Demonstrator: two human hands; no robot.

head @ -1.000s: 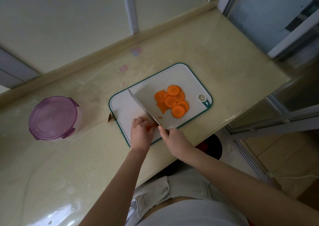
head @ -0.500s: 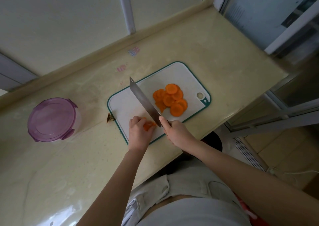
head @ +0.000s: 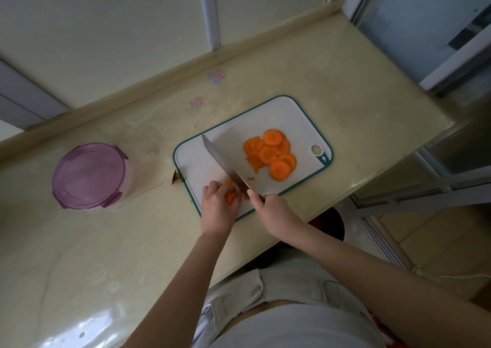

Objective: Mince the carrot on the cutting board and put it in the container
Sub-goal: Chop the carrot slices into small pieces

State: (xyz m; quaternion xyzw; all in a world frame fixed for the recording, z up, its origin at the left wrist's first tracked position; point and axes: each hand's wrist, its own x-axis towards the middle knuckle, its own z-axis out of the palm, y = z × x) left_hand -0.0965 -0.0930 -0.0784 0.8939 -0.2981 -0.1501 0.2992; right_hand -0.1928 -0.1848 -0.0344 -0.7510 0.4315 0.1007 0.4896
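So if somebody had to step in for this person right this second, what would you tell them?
Left hand: fingers curled, holding down a small carrot piece near the front edge of the cutting board.
Right hand: grips the knife, blade angled across the board right beside that piece.
A pile of carrot slices lies on the board's right half, all whole rounds.
The purple-lidded container stands closed on the counter, left of the board.
Done: carrot sliced into rounds, a few small bits cut.
Left: mince the piece and the pile, open the container, put the carrot in.
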